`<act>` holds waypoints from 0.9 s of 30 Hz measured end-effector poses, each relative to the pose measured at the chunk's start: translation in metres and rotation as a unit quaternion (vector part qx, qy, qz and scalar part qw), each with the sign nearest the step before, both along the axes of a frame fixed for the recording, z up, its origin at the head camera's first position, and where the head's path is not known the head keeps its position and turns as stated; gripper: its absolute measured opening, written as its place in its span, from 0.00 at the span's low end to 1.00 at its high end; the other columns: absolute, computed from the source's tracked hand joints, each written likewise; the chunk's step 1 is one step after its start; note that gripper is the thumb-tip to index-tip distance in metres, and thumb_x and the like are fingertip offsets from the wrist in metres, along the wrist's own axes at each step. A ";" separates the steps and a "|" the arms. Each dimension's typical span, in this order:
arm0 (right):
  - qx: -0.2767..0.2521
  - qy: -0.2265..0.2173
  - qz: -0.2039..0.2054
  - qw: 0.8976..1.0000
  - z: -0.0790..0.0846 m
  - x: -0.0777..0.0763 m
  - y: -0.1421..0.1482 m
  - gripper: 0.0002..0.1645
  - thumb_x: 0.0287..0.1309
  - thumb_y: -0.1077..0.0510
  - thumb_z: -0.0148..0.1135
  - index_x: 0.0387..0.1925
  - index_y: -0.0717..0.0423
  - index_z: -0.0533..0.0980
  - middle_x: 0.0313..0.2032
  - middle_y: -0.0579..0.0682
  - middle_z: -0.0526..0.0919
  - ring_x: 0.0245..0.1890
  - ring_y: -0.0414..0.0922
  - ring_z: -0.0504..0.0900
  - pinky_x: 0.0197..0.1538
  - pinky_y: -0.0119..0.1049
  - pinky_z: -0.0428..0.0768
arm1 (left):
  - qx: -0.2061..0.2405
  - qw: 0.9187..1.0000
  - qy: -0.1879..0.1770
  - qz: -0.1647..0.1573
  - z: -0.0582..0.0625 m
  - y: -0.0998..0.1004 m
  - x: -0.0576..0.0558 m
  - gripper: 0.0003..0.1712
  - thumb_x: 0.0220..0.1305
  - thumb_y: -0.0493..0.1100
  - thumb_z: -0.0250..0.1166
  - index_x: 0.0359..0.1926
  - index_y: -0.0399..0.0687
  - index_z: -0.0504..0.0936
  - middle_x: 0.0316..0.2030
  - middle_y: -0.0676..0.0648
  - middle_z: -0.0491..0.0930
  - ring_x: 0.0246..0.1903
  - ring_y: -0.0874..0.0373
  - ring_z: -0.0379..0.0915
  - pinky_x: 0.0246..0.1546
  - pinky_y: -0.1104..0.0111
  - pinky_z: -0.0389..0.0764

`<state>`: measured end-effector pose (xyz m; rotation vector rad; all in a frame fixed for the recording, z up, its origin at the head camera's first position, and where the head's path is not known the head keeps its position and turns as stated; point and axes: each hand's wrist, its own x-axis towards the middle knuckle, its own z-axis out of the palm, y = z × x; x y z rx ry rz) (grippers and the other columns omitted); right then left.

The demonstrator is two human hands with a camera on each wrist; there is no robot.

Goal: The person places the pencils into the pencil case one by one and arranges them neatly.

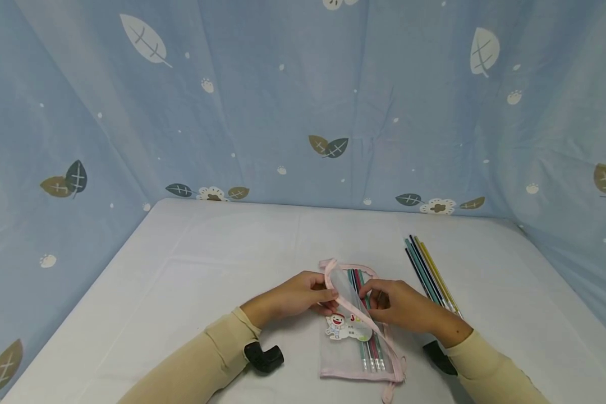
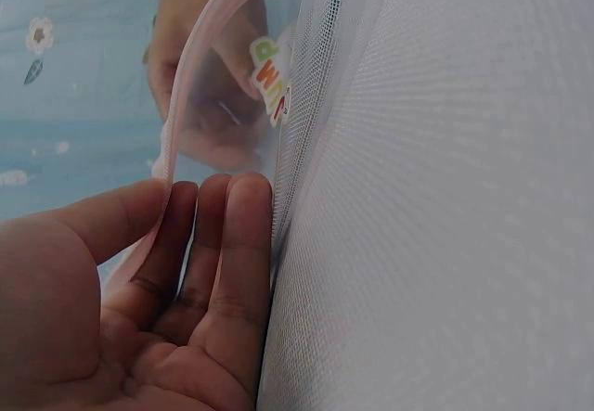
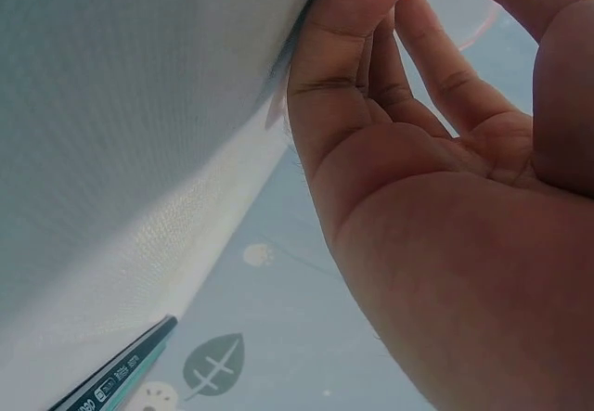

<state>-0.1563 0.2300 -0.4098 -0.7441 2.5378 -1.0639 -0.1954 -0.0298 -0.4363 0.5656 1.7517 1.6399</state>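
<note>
The mesh pencil pouch (image 1: pixel 339 358) with pink trim (image 1: pixel 356 375) lies on the white table (image 1: pixel 222 286), and its upper side is folded open. Inside it there are several pencils (image 1: pixel 373 354), among them green and red ones, lying lengthwise; their lower ends show through the mesh. A cartoon sticker (image 1: pixel 345 327) on the front covers a middle part of these pencils, so I cannot count them surely. The pouch is between the two hands: the left hand (image 1: pixel 303 294) pinches its pink edge with thumb and fingers, and the right hand (image 1: pixel 399 306) has bent fingers at the opening, touching or just beside the pencils; whether it grips one, I cannot tell. A second bundle of pencils (image 1: pixel 426 272) lies to the right, its near end partly hidden by the right wrist.
</note>
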 end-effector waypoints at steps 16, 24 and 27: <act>0.000 0.031 -0.016 0.999 0.002 0.001 0.002 0.13 0.65 0.60 0.64 0.51 0.53 0.77 0.32 0.45 0.80 0.27 0.35 0.77 0.28 0.30 0.81 | 0.001 1.000 0.001 -0.004 -0.002 -0.001 -0.001 0.12 0.74 0.37 0.57 0.46 0.28 0.78 0.35 0.44 0.82 0.36 0.60 0.82 0.43 0.70 0.88; 0.013 0.107 -0.067 0.992 0.011 -0.001 0.007 0.14 0.64 0.62 0.65 0.51 0.56 0.78 0.30 0.42 0.80 0.28 0.33 0.77 0.32 0.28 0.82 | 0.002 1.000 -0.003 0.001 -0.002 0.000 -0.002 0.12 0.74 0.37 0.57 0.47 0.28 0.78 0.37 0.43 0.84 0.38 0.59 0.83 0.45 0.67 0.89; 0.018 0.125 -0.077 0.989 0.012 -0.002 0.008 0.13 0.63 0.62 0.65 0.50 0.56 0.79 0.30 0.41 0.80 0.29 0.32 0.76 0.33 0.28 0.82 | 0.001 1.000 0.000 0.001 -0.002 0.000 -0.002 0.12 0.74 0.37 0.57 0.47 0.28 0.78 0.38 0.42 0.84 0.38 0.58 0.83 0.45 0.67 0.89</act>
